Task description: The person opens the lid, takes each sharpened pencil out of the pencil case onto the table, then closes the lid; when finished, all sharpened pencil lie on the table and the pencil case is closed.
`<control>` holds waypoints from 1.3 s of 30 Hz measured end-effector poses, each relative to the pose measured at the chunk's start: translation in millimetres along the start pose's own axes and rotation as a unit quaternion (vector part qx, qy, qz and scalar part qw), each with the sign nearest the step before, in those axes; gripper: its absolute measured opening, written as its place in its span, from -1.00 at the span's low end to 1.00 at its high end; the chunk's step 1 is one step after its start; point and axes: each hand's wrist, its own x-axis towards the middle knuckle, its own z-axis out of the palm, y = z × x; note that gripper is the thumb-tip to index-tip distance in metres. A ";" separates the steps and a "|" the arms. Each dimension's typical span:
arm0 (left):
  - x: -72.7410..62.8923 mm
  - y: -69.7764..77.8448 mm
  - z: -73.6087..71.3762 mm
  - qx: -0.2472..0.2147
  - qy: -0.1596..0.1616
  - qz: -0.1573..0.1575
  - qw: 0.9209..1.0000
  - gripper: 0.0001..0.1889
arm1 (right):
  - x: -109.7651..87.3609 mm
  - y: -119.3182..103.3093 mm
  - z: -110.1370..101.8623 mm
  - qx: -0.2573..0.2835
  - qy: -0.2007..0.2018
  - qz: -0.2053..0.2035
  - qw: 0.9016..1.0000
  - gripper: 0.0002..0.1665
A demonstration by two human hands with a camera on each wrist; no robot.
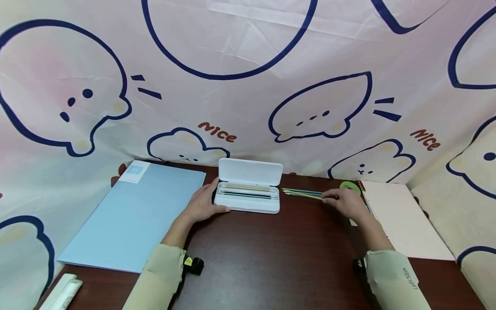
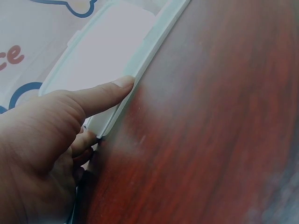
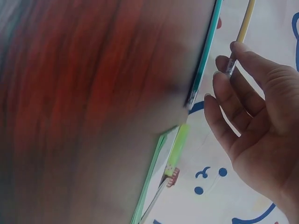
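A white pencil case stands with its lid raised at the back of the table, and several pencils lie inside. My left hand grips its left end, the thumb along the front edge. To the right of the case, my right hand pinches a yellow pencil near its end, between thumb and fingers. That pencil's point faces the case. Beside it a teal pencil lies on the table, with other pencils close by in the head view.
A large light-blue folder covers the table's left side. On the right are a spiral-bound sketch pad and a green roll of tape, partly behind my right hand. White packets lie at front left. A patterned cloth hangs behind.
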 end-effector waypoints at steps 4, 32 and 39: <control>-0.2 -0.4 0.2 -0.003 0.003 0.001 1.000 0.18 | 0.0 6.7 -2.4 -0.008 -0.007 0.008 1.000 -0.80; -1.5 -0.3 -0.3 -0.006 0.000 0.003 1.000 0.17 | 7.5 14.3 4.0 -0.049 -0.026 -0.002 0.998 -0.89; -3.0 1.7 -1.4 -0.005 0.000 0.000 1.000 0.18 | 9.7 14.7 7.3 -0.049 -0.012 -0.014 0.999 -0.90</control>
